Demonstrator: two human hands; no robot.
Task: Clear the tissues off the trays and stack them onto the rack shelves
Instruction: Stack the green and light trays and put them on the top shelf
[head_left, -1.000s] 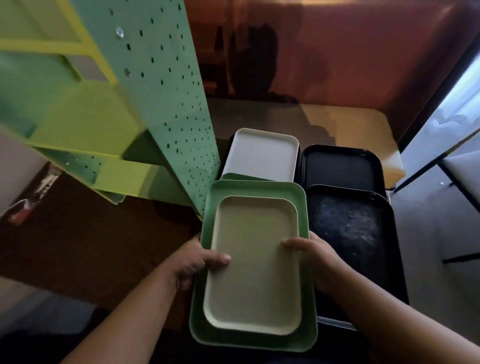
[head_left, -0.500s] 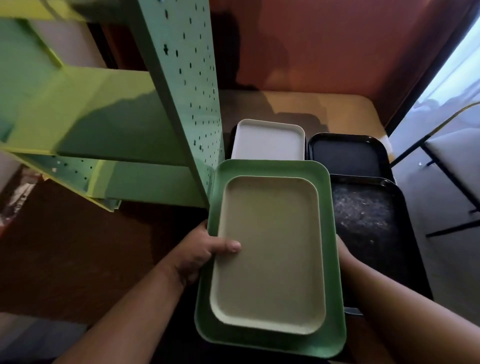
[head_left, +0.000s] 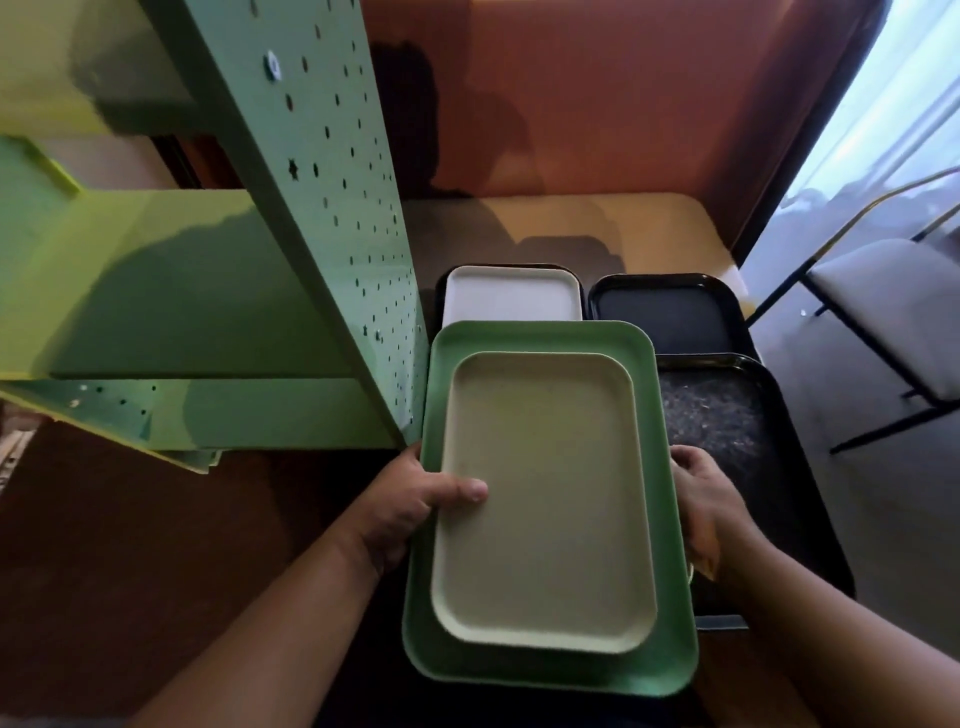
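A cream tray (head_left: 543, 499) lies inside a larger green tray (head_left: 670, 644), and I hold the pair lifted at the centre. My left hand (head_left: 410, 506) grips their left edge, thumb resting on the cream tray. My right hand (head_left: 709, 512) grips the right edge, fingers under the rim. The green pegboard rack (head_left: 322, 171) stands just left of the trays, with a flat shelf (head_left: 156, 280) open toward me. No tissues are in view.
Behind the held trays a white tray (head_left: 511, 293) rests on a dark one. Two black trays (head_left: 670, 312) (head_left: 727, 421) lie to the right on the table (head_left: 649, 228). A chair (head_left: 893, 306) stands at far right by the window.
The held trays have risen and shifted slightly right, hiding more of the white tray. My right hand moved from the tray's top to its right edge. The view tilted up along the rack.
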